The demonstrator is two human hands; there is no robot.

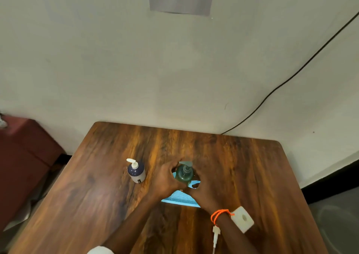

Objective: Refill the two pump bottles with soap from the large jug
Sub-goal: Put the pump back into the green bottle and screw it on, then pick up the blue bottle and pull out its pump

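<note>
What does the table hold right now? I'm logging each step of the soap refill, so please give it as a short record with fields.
surface: wooden table against a pale wall
green pump bottle: upright, pump on, standing on a blue cloth
left hand: curled against the green bottle's left side
right hand: curled against its right side
white pump bottle: upright, pump on, apart to the left, untouched
large jug: not in view
right wrist: orange cord and a white block
</note>
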